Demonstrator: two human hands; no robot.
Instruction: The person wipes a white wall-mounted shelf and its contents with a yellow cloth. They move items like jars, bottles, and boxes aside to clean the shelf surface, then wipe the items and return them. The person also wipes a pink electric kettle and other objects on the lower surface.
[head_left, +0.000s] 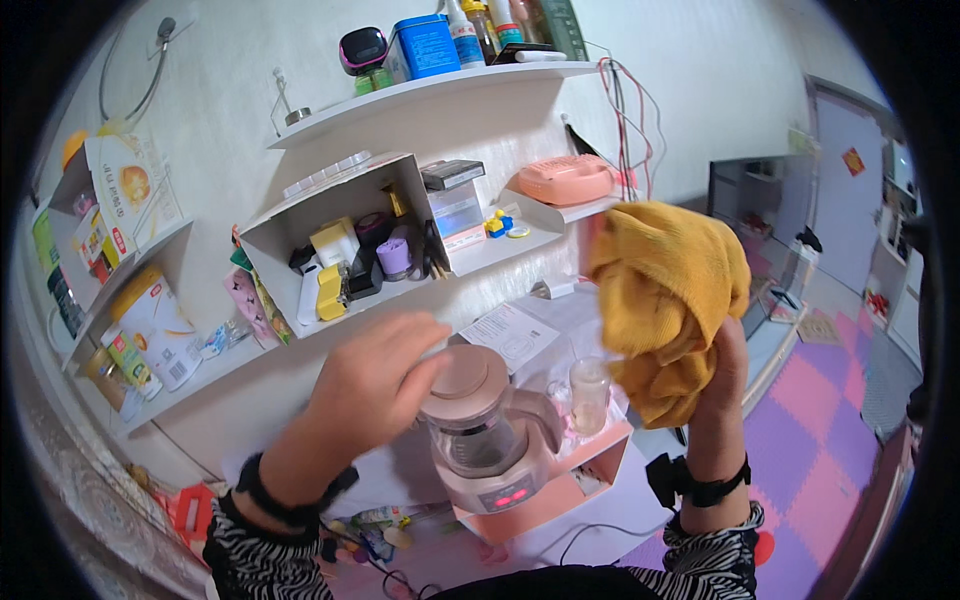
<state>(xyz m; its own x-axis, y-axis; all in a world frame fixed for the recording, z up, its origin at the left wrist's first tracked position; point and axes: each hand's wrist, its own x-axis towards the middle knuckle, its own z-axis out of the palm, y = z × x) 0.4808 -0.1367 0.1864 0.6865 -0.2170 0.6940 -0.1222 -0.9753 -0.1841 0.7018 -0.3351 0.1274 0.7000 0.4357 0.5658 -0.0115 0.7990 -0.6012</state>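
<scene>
My left hand is at the left edge of the pink lid of a glass electric kettle; the fingers look blurred, and a small pale thing shows by the fingertips, too unclear to name. The kettle sits on a pink base with a lit red display, on top of a pink box stand. Raised at the right, my right hand grips a bunched mustard-yellow cloth, which hides most of its fingers. Between the kettle and the cloth stands a clear glass bottle.
A printed sheet lies behind the kettle. On the wall are an upper shelf with bottles and a blue tin, an open box of small items, and a pink plastic case. A cable runs in front of the stand.
</scene>
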